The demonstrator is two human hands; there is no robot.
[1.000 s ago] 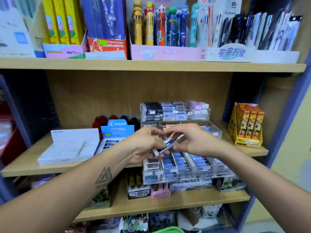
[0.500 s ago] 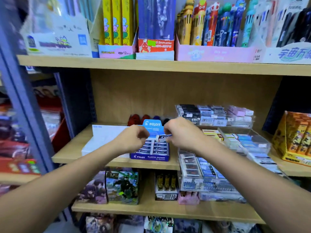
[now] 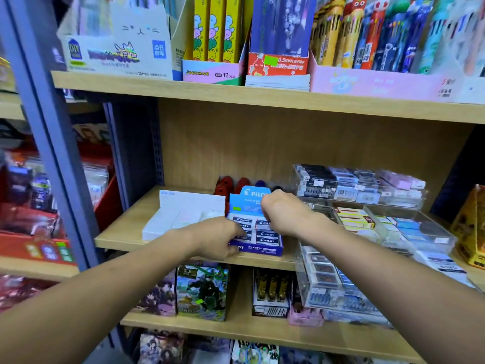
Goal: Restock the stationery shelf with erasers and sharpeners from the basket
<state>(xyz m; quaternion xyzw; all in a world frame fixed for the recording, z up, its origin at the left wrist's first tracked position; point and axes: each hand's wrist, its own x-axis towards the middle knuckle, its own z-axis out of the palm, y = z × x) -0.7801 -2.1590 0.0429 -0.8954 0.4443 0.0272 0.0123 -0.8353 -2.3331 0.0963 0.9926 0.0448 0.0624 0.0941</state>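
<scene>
Blue Pilot eraser box, shelf centre: both hands moved here from clear trays at three o'clock. Left hand grasps box front; right hand clenched above, contents hidden. Restocking underway.

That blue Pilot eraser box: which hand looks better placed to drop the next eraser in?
Probably the right hand: it hangs over the open rows of the Pilot box, fingers curled down into it. The left hand is at the box's front left corner, seemingly steadying it.
</scene>
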